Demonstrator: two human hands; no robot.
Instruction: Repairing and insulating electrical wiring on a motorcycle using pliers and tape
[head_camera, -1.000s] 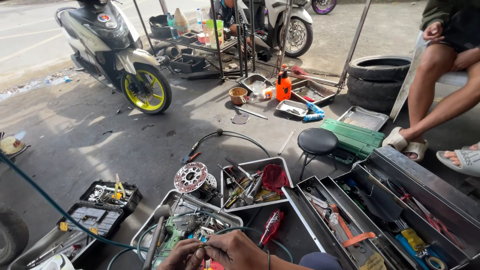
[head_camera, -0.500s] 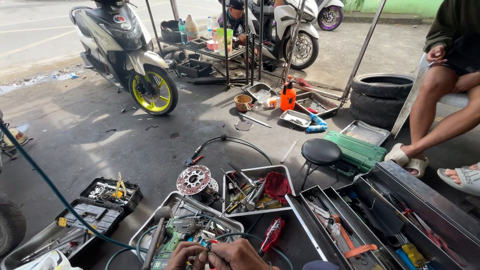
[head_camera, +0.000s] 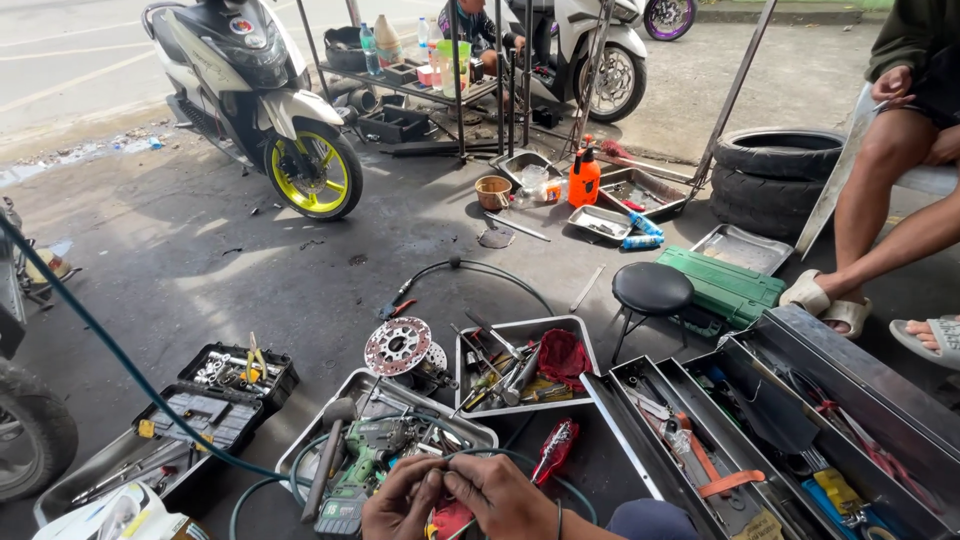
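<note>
Red was the small part your two hands met over at the near edge of the scene, low between your knees, just in front of the metal tray that carried the green power drill and a hammer. Your left hand was curled with its fingers closed on the part, and your right hand pinched at the same spot from the other side, likely so that one hand steadied it while the other worked it; what exactly each finger gripped was too small to tell. A thin hose ran from the far left down to the tray beside your left hand.

Room to move was tight. The tray's rim lay just beyond your knuckles, a second tray of tools with a red rag sat farther off, and the open metal toolbox crowded your right. A brake disc lay between the trays. Open concrete floor began only past these, toward the parked scooter.
</note>
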